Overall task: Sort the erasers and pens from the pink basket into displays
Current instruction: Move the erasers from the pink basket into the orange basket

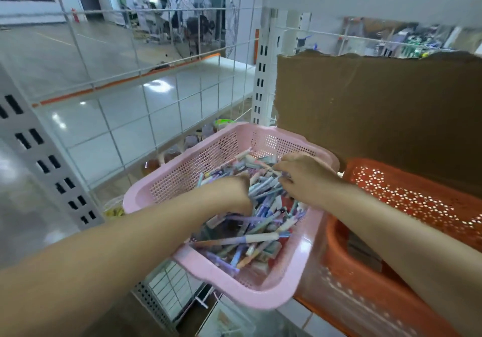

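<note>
A pink perforated basket (187,177) sits on the shelf edge, filled with a heap of pastel pens (245,240) and small erasers (263,256). Both my hands reach into it. My left hand (232,193) is buried in the pile at the basket's middle, fingers curled down among the pens and hidden from view. My right hand (302,177) lies over the far right part of the heap, fingers bent and pinching at pens there.
An orange perforated basket (407,198) stands right beside the pink one. A brown cardboard sheet (378,112) rises behind both. White wire grid panels (146,107) and slotted shelf uprights (260,76) enclose the left and back. Lower shelves show goods below.
</note>
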